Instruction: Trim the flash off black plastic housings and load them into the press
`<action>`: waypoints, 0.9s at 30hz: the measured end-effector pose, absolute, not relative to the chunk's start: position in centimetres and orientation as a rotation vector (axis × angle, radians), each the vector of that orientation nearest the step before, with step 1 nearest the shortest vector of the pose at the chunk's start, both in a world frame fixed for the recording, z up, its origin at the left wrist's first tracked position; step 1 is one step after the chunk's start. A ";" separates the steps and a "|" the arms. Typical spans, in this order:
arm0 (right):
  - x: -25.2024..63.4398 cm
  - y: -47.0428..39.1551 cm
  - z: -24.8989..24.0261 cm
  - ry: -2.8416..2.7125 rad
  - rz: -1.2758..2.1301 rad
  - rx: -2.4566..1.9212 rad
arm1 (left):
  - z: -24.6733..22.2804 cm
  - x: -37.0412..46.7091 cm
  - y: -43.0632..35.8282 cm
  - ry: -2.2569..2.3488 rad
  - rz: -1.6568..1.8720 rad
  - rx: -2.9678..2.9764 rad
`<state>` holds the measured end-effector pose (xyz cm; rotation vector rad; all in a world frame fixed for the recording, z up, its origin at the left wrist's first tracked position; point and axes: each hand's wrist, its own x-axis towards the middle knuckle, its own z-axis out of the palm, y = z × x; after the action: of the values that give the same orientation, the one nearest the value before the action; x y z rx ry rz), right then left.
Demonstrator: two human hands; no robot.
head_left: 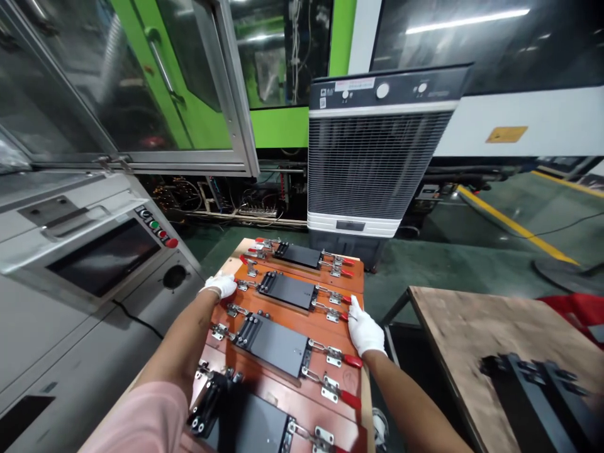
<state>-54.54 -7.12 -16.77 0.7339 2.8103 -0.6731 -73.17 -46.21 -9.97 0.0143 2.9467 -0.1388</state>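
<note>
Both hands wear white gloves. My left hand [221, 285] is at the left edge of an orange-brown board [330, 327], by a toggle clamp [244, 285] beside the second dark plate [289, 290]; its fingers look closed round the clamp's handle, which is mostly hidden. On the right edge, my right hand [365, 328] has its fingers at the red handles of the clamps [334, 304] holding that same plate. Further dark plates sit clamped in rows: one at the far end [299, 255], one nearer [276, 344] and one closest [250, 421].
A wooden table [476, 321] at the right bears dark parts [538, 384]. A grey control cabinet [28, 308] with a screen stands at the left. Beyond the board is an air cooler [372, 163], with a green and white machine [283, 129] behind it.
</note>
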 end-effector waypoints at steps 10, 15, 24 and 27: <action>-54.8 -7.0 -17.2 2.816 -0.603 0.727 | -9.2 -74.9 -43.5 3.125 -0.191 0.210; -54.8 -7.1 -16.9 2.807 -0.598 0.732 | -11.4 -76.6 -44.3 3.030 -0.116 0.226; -54.8 -7.2 -16.7 2.798 -0.559 0.760 | -13.4 -76.9 -45.3 2.962 0.015 0.149; -54.7 -7.2 -16.6 2.800 -0.573 0.754 | -12.5 -75.3 -47.1 2.948 0.001 0.080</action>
<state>-54.69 -7.17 -16.59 0.7542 2.7997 -0.5728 -75.28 -47.06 -12.54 0.0800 2.9481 0.0013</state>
